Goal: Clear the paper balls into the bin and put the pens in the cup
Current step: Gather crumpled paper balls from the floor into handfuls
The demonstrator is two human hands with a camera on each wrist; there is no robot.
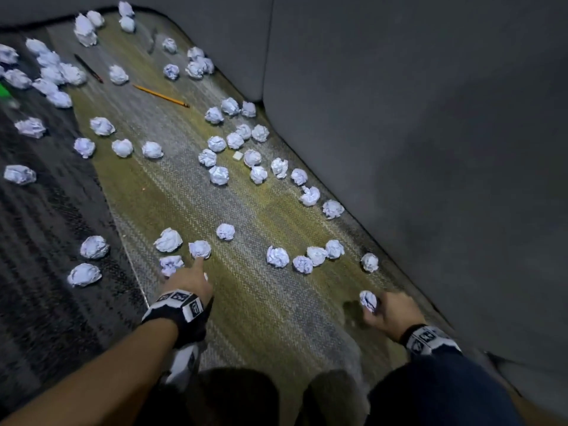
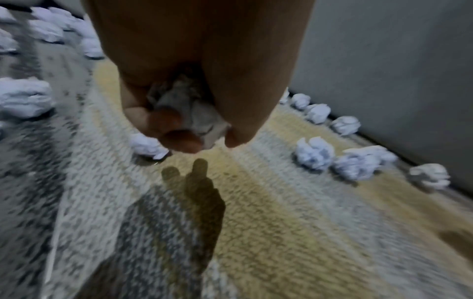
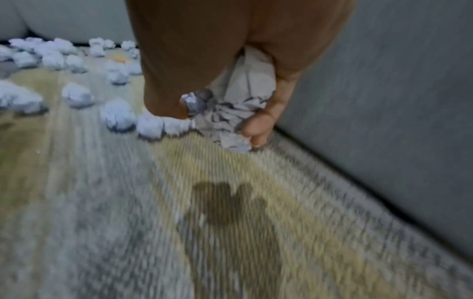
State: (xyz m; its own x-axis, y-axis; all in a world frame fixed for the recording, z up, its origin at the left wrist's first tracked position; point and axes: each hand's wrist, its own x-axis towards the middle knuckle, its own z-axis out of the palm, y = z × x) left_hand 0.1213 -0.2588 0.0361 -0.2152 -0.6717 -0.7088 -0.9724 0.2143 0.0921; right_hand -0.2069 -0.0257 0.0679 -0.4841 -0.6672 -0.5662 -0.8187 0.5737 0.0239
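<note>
Carpet (image 1: 190, 192), striped grey and yellow-green, runs along a grey upholstered wall (image 1: 415, 118) and carries the whole load. Paper balls (image 1: 233, 139) lie scattered across it in loose clusters, most of them well ahead of me; a yellow pencil (image 1: 161, 95) and a darker pen (image 1: 88, 68) lie far up the strip. No bin or cup is in view.

My left hand (image 1: 189, 282) already has its fingers (image 2: 179, 139) curled round one ball (image 2: 189, 113), yet the index finger points out to a second ball (image 1: 199, 249), tip touching or nearly so. My right hand (image 1: 390, 312) grips crumpled paper (image 3: 235, 105) between thumb and curled fingers, held above the floor near the wall.

Procedure, as I judge it: rake the second ball in against the palm without loosening the first. Squeeze lightly; crumpled paper compresses and springs back. Take the nearest balls first, then carry both handfuls to the bin.
</note>
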